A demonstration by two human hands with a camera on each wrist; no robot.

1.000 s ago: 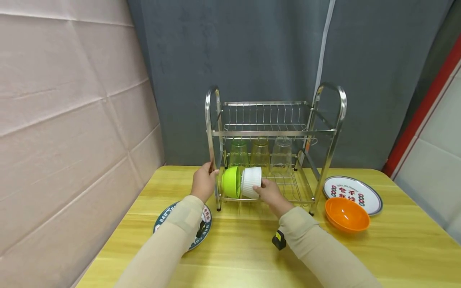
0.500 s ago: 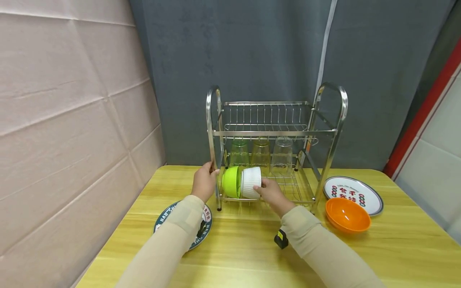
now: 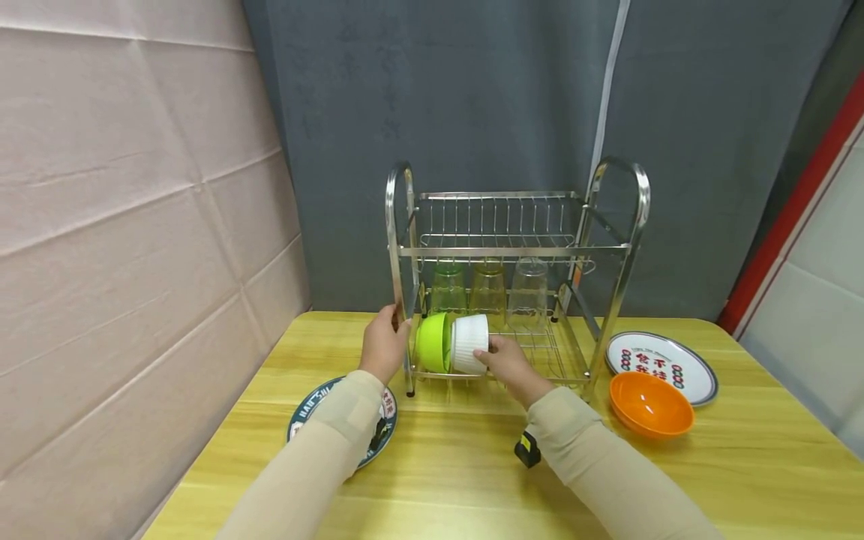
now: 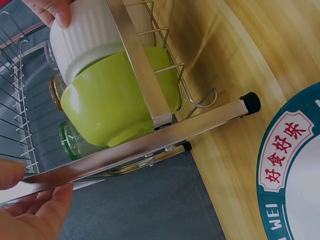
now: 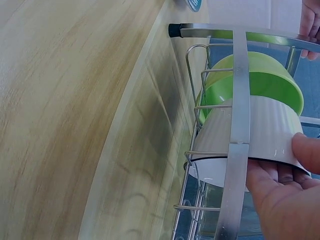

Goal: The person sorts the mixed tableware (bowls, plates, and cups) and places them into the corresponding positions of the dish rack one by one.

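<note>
Nothing much has moved since earlier frames. Right hand [image 3: 509,364] still grips white bowl [image 3: 470,343], fingers curled on its rim, on dish rack's [image 3: 513,251] lower tier against green bowl [image 3: 433,342]. Left hand [image 3: 382,345] stays wrapped round rack's front left post.

Looks like a staged kitchen corner. Steel dish rack [image 3: 516,277] with upturned glasses [image 3: 489,285] on a yellow wooden table [image 3: 472,480]. Grey curtain [image 3: 472,112] hung far behind, padded beige wall [image 3: 121,225] at left.
</note>
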